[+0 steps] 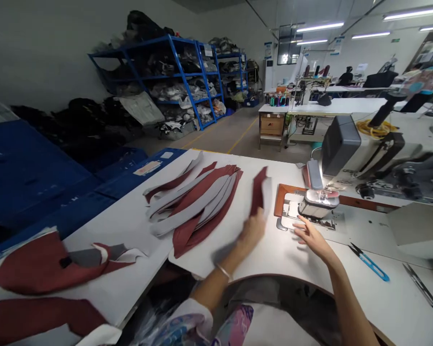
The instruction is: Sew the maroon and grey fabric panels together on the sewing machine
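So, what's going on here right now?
The left hand holds a maroon and grey fabric strip above the white table, blurred. The right hand holds nothing, its fingers spread beside the sewing machine. A pile of similar strips lies to the left; blue-handled snips lie to the right.

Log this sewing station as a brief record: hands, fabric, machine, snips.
Left hand: holds a maroon-and-pale-grey fabric strip, motion-blurred
Right hand: open, fingers extended, near the grey-and-white sewing machine
Fabric pile: maroon-and-grey cloth strips, heaped on the white tabletop
Machine light: lit
Snips: blue thread snips and dark metal thread snips, right of the right hand
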A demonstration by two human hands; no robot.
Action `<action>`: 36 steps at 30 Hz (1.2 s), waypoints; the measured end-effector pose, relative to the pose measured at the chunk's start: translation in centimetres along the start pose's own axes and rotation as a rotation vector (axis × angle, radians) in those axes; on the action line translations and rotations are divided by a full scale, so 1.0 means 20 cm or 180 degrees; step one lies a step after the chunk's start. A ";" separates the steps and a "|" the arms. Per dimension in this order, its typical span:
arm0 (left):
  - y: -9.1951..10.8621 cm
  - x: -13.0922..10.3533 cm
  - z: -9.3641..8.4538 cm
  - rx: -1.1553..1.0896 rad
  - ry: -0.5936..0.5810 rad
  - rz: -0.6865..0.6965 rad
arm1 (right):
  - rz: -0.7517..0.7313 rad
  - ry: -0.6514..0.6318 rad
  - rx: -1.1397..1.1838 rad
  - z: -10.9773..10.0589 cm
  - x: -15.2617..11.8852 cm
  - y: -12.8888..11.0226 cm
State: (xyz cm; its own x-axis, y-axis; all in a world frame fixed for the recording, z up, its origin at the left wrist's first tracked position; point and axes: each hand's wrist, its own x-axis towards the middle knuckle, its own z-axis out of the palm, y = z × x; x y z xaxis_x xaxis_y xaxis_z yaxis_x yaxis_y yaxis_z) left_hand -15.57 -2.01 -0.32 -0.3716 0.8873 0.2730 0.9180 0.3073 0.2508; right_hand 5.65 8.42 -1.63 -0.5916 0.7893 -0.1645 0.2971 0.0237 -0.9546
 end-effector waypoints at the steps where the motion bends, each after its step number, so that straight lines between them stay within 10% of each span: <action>1: 0.13 -0.10 0.05 -0.0011 -0.0127 0.0150 | -0.0146 -0.0023 -0.0232 0.02 0.03 -0.06; 6: 0.57 -0.46 0.18 0.0081 -0.0830 0.1038 | -0.0176 0.0777 -0.2104 -0.02 0.05 -0.30; 15: 0.69 -0.48 0.14 -0.0096 -0.0949 0.1490 | -0.0139 0.1378 -0.2656 -0.05 -0.05 -0.30; 24: 0.59 0.15 -0.05 -0.1331 0.0966 0.2054 | -0.1090 0.1106 0.0282 -0.25 0.01 -0.26; 36: 0.60 0.35 0.10 -0.1430 0.0862 0.2264 | -0.0540 0.0650 0.1963 -0.32 0.08 -0.20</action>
State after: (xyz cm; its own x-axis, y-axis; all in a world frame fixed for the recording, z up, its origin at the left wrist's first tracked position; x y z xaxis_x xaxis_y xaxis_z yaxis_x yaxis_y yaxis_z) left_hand -6.86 8.58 2.85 0.1944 0.6874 0.6998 0.8242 -0.5014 0.2635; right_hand 8.29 13.48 3.56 -0.4205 0.9072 -0.0072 -0.3061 -0.1494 -0.9402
